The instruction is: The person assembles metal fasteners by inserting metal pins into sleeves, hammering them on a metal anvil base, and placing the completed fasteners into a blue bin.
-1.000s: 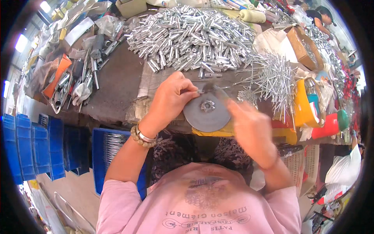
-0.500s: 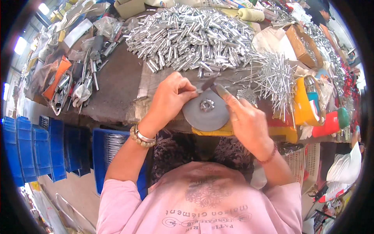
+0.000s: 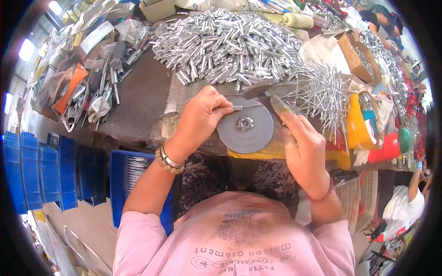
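My left hand (image 3: 208,106) pinches a small silver metal tube (image 3: 237,107) between thumb and fingertips. From the tube a thin metal rod (image 3: 252,106) points right, over the back part of a round grey disc (image 3: 239,142). A shiny, notched metal piece (image 3: 245,123) sits at the middle of the disc. My right hand (image 3: 302,149) is closed around the short handle of a hammer (image 3: 257,89). The hammer's dark, flat head is raised behind the disc, apart from the tube.
Beyond the disc lies a big heap of silver tubes (image 3: 225,46), with a pile of thin rods (image 3: 324,94) to its right. A yellow container (image 3: 359,122) and a red-and-green one (image 3: 390,145) stand right. Blue bins (image 3: 39,175) are at left. Other people (image 3: 384,18) are at far right.
My right hand has moved right and lifted the hammer head away from the tube. The left hand keeps its pinch almost in place. More of a person's arm shows at the right edge.
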Available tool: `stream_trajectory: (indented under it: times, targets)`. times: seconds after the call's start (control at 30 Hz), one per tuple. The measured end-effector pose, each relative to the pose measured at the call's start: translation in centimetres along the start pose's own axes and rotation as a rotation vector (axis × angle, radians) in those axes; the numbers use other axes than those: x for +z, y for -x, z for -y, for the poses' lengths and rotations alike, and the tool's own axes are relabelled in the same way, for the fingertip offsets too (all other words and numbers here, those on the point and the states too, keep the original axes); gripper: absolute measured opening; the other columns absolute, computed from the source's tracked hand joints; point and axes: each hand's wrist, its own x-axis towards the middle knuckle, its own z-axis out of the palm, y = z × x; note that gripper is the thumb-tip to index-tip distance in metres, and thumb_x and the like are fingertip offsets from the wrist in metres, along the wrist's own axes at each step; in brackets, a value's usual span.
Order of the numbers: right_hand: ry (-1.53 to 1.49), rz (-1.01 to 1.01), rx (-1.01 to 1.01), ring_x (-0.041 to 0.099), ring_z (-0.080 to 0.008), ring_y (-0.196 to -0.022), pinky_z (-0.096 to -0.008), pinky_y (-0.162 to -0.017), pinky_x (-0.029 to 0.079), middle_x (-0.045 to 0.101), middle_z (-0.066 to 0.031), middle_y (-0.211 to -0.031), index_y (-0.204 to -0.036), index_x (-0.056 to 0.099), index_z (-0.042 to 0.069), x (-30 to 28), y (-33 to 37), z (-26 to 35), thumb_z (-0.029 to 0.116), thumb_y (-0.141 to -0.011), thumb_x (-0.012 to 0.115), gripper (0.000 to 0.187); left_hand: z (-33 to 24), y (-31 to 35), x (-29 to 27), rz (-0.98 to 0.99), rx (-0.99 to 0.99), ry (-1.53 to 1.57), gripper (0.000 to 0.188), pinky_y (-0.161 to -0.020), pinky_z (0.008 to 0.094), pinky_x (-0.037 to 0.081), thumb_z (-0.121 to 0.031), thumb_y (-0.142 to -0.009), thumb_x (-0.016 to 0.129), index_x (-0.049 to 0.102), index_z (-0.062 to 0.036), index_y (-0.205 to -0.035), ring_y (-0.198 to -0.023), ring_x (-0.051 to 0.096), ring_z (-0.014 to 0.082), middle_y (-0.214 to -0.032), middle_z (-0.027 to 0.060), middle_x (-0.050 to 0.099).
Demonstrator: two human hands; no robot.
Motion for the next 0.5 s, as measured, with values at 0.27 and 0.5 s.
stream_trajectory:
  times: [0.27, 0.5]
  targets:
    - [0.13, 0.091, -0.01, 0.069, -0.035, -0.072, -0.044, -0.064, 0.057, 0.07, -0.0102, -0.093, -0.144, 0.073, 0.019, 0.9, -0.6, -0.7, -0.004, -0.094, 0.069, 0.055, 0.5, 0.2, 0.1, -0.007, 0.072, -0.047, 0.012, -0.077, 0.0333, 0.052, 0.002, -0.092, 0.083, 0.079, 0.001, -0.102, -0.084, 0.064, 0.0207, -0.093, 0.007, 0.062]
    - [0.197, 0.232, 0.061, 0.07, -0.0356, -0.075, -0.0466, -0.066, 0.058, 0.067, -0.0132, -0.088, -0.142, 0.073, 0.019, 1.3, 0.7, -0.6, -0.001, -0.095, 0.069, 0.052, -0.1, 0.2, 0.0, -0.011, 0.042, -0.03, 0.012, -0.077, 0.0342, 0.052, 0.0, -0.091, 0.083, 0.079, 0.0001, -0.103, -0.085, 0.064, 0.0215, -0.093, 0.0083, 0.061]
